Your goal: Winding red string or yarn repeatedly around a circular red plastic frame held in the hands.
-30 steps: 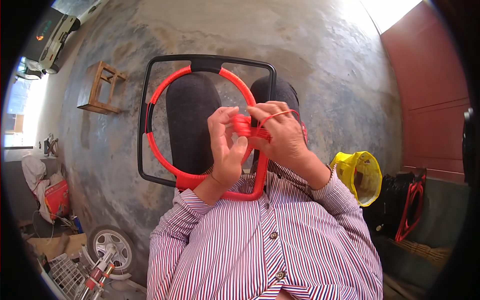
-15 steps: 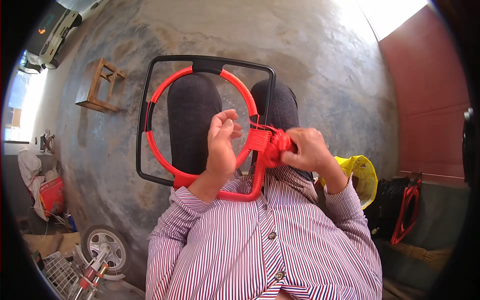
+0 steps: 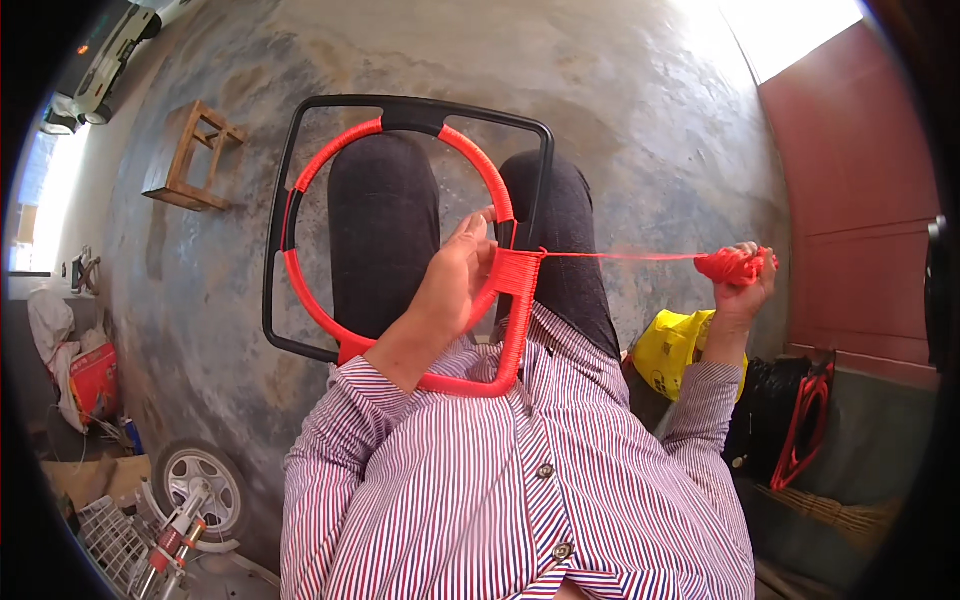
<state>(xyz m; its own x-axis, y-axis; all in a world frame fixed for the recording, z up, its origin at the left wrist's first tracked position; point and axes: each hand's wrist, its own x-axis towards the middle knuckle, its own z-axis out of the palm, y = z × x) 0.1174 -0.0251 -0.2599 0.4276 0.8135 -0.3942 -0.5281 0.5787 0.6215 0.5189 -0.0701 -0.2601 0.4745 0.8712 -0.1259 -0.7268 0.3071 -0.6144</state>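
Over my thighs lies a black rounded-square frame (image 3: 411, 118) with an inner ring. Red cord is wound tightly round much of the ring and along the frame's near right corner. My left hand (image 3: 462, 272) reaches through the ring and grips its right side, beside the wrapped joint (image 3: 519, 268); part of its fingers is hidden behind the ring. Out to the right, my right hand (image 3: 748, 292) is closed round a loose bundle of red cord (image 3: 728, 265). A strand (image 3: 625, 256) runs taut and nearly level from the joint to the bundle.
A yellow bag (image 3: 668, 352) stands below my right forearm, near a black-and-red frame stack (image 3: 800, 425). A wooden stool (image 3: 188, 165) is at the far left. Near left stands a wheeled vehicle (image 3: 203, 487); a red door panel (image 3: 850, 190) bounds the right.
My right hand has moved right with the cord bundle, drawing the strand straight. My left hand, open inside the ring before, has closed on the ring's right side.
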